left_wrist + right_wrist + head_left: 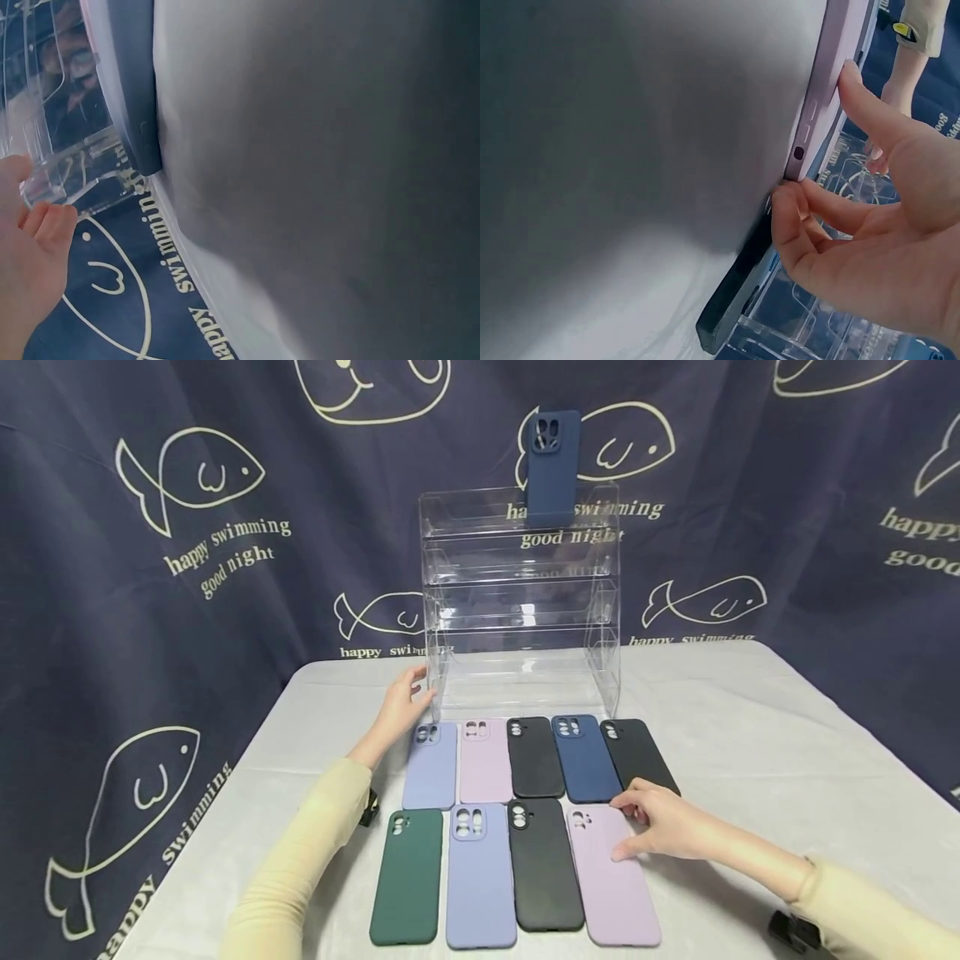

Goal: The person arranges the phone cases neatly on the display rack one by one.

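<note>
My left hand (pixel 401 703) is at the left side of a clear tiered display rack (pixel 525 700), its thumb and fingers on either side of the panel edge. At the right end of the front row lies a light pink phone case (pixel 617 902). The right hand (pixel 663 822) holds this case by its upper right corner, thumb (pixel 859 86) on the back face and curled fingers at the top edge. A black phone case (pixel 637 747) lies just beyond those fingers. On the rack's top tier a dark blue phone case (pixel 553 477) stands upright.
Beside the pink case lie black (pixel 547 877), light blue (pixel 482 893) and green phone cases (pixel 408 885). Behind them, a second row holds light blue (pixel 431 772), pink (pixel 486 768), black (pixel 535 764) and dark blue ones (pixel 588 768). A dark blue fish-print curtain (pixel 300 485) hangs behind the white-covered table.
</note>
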